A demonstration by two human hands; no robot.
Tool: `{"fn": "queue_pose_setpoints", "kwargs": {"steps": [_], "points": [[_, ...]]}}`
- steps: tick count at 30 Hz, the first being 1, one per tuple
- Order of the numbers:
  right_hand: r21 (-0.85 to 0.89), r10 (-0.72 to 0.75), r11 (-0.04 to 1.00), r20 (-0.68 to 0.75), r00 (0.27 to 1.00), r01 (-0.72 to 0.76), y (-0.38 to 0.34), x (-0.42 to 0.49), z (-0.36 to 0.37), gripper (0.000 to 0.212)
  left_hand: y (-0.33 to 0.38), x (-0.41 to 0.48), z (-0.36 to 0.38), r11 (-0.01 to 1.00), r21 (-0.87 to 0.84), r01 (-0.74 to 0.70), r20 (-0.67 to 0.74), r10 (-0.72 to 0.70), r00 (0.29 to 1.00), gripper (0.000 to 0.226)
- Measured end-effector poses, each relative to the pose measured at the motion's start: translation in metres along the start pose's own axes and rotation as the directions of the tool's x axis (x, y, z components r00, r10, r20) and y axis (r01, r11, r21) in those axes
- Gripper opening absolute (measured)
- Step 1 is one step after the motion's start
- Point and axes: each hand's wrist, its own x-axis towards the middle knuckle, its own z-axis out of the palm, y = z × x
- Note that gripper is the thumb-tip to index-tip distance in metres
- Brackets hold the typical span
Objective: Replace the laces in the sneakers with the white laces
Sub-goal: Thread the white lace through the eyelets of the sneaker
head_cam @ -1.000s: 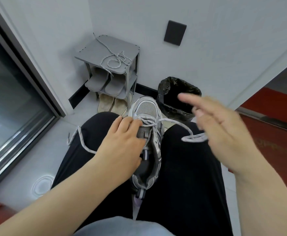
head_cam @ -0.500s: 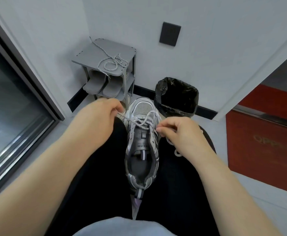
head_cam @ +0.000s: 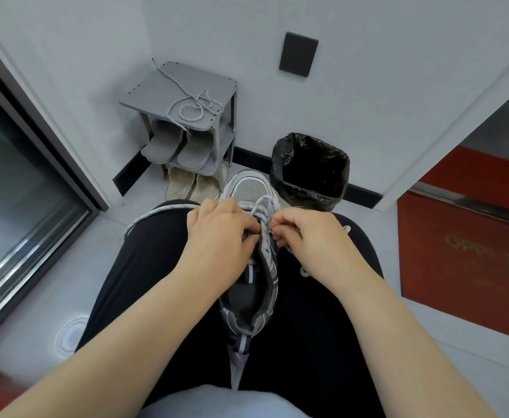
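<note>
Left hand (head_cam: 220, 233) shifted onto sneaker (head_cam: 248, 190), fingers curled gripping its upper. Right hand (head_cam: 307, 236) just right of sneaker eyelets, pinching white lace (head_cam: 168, 210); lace tail trails left of sneaker.

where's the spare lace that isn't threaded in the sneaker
In the head view the spare lace lies coiled on top of the grey shoe rack, upper left of centre by the wall, above the grey slippers and left of the black-lined bin.

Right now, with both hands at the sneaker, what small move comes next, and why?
Probably draw the lace through the eyelet: the right hand pinches it at the right edge of the sneaker, which the left hand grips.
</note>
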Motion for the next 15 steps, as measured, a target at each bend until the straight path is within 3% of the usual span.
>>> {"fn": "queue_pose_setpoints", "kwargs": {"steps": [6, 10, 12, 15], "points": [[-0.079, -0.099, 0.992, -0.028, 0.995, 0.096, 0.001, 0.005, 0.005, 0.013, -0.002, 0.002, 0.007, 0.994, -0.103, 0.047, -0.020, -0.049, 0.999, 0.015], [0.022, -0.045, 0.999, -0.076, 0.996, 0.047, 0.001, 0.007, 0.002, 0.005, -0.002, 0.002, 0.007, 0.995, -0.079, 0.054, -0.055, -0.058, 0.997, 0.011], [0.045, 0.012, 0.999, -0.125, 0.992, -0.006, -0.001, 0.009, 0.002, 0.020, -0.004, 0.002, 0.006, 0.996, -0.078, 0.037, -0.096, -0.044, 0.994, 0.007], [-0.154, 0.018, 0.987, -0.115, 0.993, -0.036, -0.005, 0.016, 0.008, 0.030, -0.009, -0.001, -0.001, 0.993, -0.118, 0.031, -0.097, -0.042, 0.994, 0.004]]}}
